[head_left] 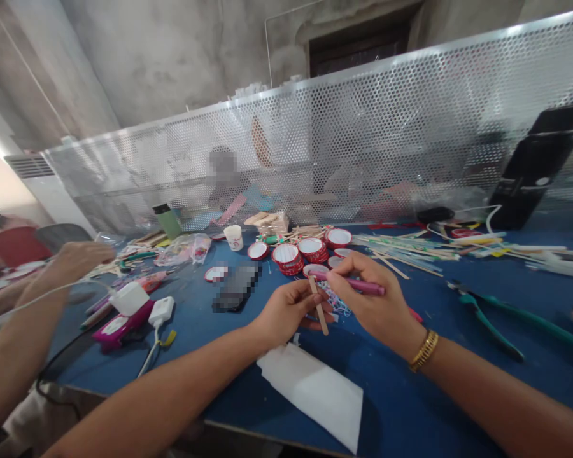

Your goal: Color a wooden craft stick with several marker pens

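My left hand (286, 312) is closed on a flat wooden craft stick (320, 312), pinched between thumb and fingers and tilted nearly upright. In my right hand (377, 299) is a purple-pink pen (367, 287), its front end close to the top of the stick. Whether the pen touches the wood I cannot tell. Behind my hands lie small coloured loops (337, 300) and stacks of round red-rimmed discs (287, 257) with white faces. A folded white paper sheet (319, 394) rests on the blue table just below my left hand.
A phone (237, 287), a white charger (161, 310) and a purple power strip (117, 327) lie to the left, near another person's arm (38, 318). Green-handled pliers (487, 318) lie at right. Thin sticks (410, 249), a paper cup (233, 238) and a perforated metal screen (363, 140) stretch behind.
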Available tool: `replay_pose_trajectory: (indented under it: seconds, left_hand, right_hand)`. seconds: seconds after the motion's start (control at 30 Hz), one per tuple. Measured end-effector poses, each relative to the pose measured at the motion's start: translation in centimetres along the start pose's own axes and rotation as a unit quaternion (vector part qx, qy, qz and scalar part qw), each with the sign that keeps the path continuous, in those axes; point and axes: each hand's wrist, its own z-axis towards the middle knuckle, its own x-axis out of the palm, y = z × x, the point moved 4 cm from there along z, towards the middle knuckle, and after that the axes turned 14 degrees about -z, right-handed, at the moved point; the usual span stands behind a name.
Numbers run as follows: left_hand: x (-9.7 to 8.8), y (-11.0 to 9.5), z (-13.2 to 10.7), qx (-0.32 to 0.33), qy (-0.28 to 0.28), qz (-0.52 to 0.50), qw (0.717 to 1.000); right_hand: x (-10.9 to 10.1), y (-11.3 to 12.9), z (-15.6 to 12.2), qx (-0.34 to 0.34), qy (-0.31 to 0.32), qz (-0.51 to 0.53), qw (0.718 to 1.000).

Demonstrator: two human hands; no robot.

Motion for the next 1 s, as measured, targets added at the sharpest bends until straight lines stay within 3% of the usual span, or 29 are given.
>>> replay_pose_trajectory:
  seconds: [0.07, 0.2, 0.37, 0.53, 0.7, 0.9, 1.0]
  left_hand:
    - [0.00, -0.01, 0.01, 0.000, 0.002, 0.001, 1.000]
    - [-0.14, 0.10, 0.03, -0.001, -0.005, -0.007, 1.000]
    - [-0.14, 0.11, 0.05, 0.001, 0.000, -0.002, 1.000]
    - [-0.23, 0.04, 0.11, -0.001, -0.009, -0.010, 1.000]
    - [-0.07, -0.08, -0.01, 0.000, -0.005, -0.007, 1.000]
    - [-0.06, -0.14, -0.05, 0.001, -0.011, -0.007, 1.000]
    - [-0.06, -0.12, -0.02, 0.001, -0.007, -0.005, 1.000]
  right_hand:
    - [0.16, -0.05, -0.05, 0.002, 0.014, 0.006, 1.000]
    - [-0.21, -0.12, -0.05, 0.001, -0.026, -0.010, 1.000]
    - [0.17, -0.09, -0.05, 0.001, 0.016, 0.002, 1.000]
    - [-0.28, 0.03, 0.04, -0.008, -0.023, -0.021, 0.999]
    - [0.09, -0.14, -0.04, 0.004, 0.010, -0.003, 1.000]
    - [-0.12, -0.14, -0.04, 0.004, -0.017, -0.012, 1.000]
    - [-0.02, 0.01, -0.08, 0.004, -0.001, -0.009, 1.000]
